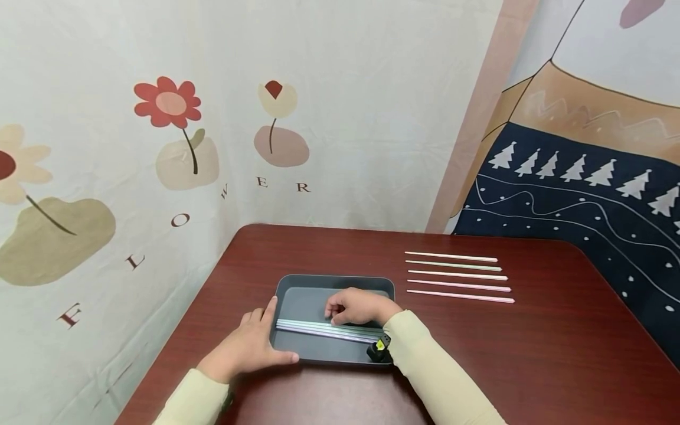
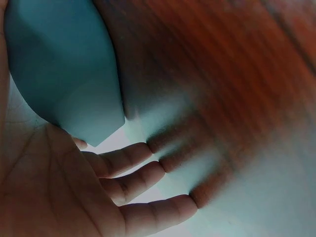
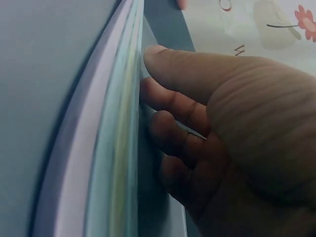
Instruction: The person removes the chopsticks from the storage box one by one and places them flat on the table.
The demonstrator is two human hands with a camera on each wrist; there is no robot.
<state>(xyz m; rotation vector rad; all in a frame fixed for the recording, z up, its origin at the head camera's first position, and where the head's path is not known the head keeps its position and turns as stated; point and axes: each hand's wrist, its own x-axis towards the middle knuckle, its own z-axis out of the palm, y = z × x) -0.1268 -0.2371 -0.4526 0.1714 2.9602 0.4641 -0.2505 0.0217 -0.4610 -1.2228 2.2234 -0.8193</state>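
Note:
My left hand [image 1: 248,344] rests against the left end of a dark grey tray [image 1: 340,354], its fingers along the side and its thumb by the front left corner. In the left wrist view the fingers [image 2: 143,212] extend nearly straight beside the tray wall [image 2: 64,59]. Over the tray, my right hand [image 1: 358,307] has loosely curled fingers with nothing between them. Its thumb tip is right beside a row of pastel chopsticks [image 1: 319,328] lying lengthwise in the tray. Close up, the right wrist view shows purple, blue-green and yellowish chopsticks [image 3: 106,148] side by side.
Several more chopsticks [image 1: 459,274] lie spaced apart in parallel on the reddish-brown table [image 1: 531,366], right of and behind the tray. A printed curtain [image 1: 366,118] hangs behind the table. A small black device [image 1: 378,349] is on the right wrist.

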